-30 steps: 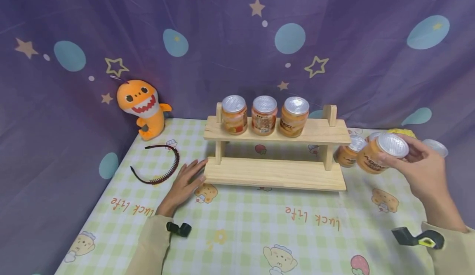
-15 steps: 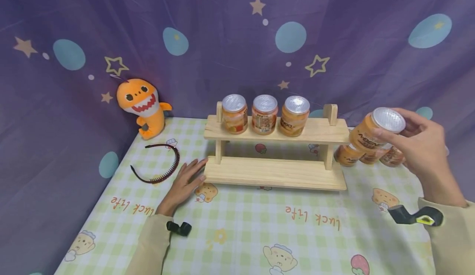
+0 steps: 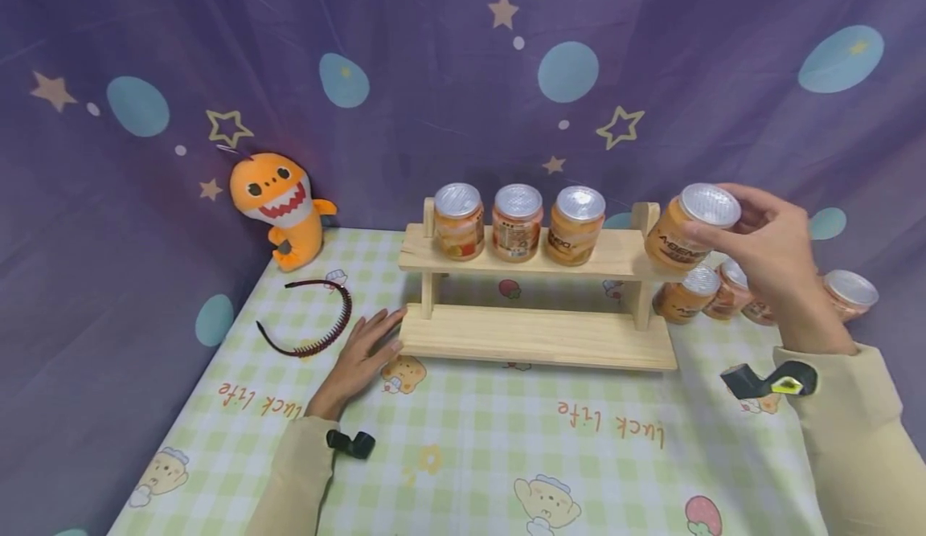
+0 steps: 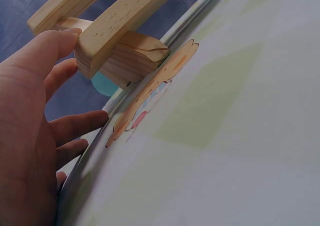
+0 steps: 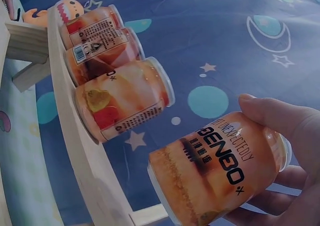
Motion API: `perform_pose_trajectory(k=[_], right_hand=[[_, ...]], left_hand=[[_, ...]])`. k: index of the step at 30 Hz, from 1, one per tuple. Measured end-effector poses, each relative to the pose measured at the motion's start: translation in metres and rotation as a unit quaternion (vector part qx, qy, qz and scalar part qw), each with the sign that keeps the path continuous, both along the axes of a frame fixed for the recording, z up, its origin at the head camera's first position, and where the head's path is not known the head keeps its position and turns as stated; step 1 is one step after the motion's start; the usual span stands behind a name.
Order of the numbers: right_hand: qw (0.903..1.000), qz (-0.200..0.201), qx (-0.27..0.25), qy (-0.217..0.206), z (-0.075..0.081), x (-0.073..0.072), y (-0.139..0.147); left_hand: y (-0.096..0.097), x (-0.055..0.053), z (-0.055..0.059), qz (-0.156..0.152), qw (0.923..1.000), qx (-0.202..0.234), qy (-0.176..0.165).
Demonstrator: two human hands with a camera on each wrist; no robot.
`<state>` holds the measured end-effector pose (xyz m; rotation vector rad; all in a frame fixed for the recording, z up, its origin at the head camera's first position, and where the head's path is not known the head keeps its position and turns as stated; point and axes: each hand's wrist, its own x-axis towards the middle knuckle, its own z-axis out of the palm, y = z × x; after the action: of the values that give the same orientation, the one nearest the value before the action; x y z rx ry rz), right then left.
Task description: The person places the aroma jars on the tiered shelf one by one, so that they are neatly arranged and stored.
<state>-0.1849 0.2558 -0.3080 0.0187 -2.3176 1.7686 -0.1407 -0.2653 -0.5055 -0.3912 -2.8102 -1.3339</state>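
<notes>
My right hand [image 3: 770, 239] grips an orange-labelled jar [image 3: 676, 235] with a silver lid, held near the right end of the upper board of a two-tier wooden rack [image 3: 535, 337]. In the right wrist view that jar [image 5: 215, 171] tilts, thumb on one side and fingers behind. Three similar jars stand in a row on the upper board: a left jar [image 3: 459, 231], a middle jar [image 3: 517, 231] and a right jar [image 3: 575, 235]. At the lower board's left end rests my left hand [image 3: 362, 353], fingers extended, its fingertips [image 4: 72, 33] at the wood.
Several more jars [image 3: 683, 299] stand on the checked tablecloth [image 3: 492, 439] right of the rack, partly behind my right forearm. Left of the rack lie a dark toothed headband [image 3: 318, 335] and an orange shark plush [image 3: 282, 210]. A purple curtain [image 3: 434, 78] hangs behind.
My right hand has lifted the jar from beside the other jars and carried it left, up to the rack's upper right end. The left hand has stayed put.
</notes>
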Motion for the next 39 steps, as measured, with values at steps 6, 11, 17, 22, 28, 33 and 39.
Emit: perform_pose_trajectory(k=[6, 11, 17, 22, 28, 33, 39], right_hand=[[0.9997, 0.019, -0.013, 0.013, -0.007, -0.015, -0.013], [0.9994, 0.028, -0.019, 0.006, -0.012, -0.024, -0.023], [0.9978, 0.009, 0.065, 0.004, -0.020, -0.030, -0.030], [0.9974, 0.006, 0.072, 0.002, -0.024, -0.032, -0.034], [0.9975, 0.006, 0.071, -0.001, -0.027, -0.033, -0.037], [0.9975, 0.012, 0.070, 0.000, -0.028, -0.034, -0.039], [0.9971, 0.025, 0.072, -0.006, -0.029, -0.035, -0.037]], left_hand=[[0.000, -0.001, 0.000, 0.000, 1.0000, -0.001, 0.004], [0.001, 0.000, 0.000, -0.001, 1.0000, -0.001, 0.004], [0.003, 0.001, 0.000, -0.002, 1.0000, -0.004, 0.002], [0.003, 0.001, 0.001, -0.002, 1.0000, -0.005, 0.004], [0.003, 0.001, 0.002, -0.001, 1.0000, -0.007, 0.006], [0.002, 0.001, 0.001, 0.000, 1.0000, -0.006, 0.007], [0.001, 0.000, 0.001, 0.000, 0.9999, -0.008, 0.007]])
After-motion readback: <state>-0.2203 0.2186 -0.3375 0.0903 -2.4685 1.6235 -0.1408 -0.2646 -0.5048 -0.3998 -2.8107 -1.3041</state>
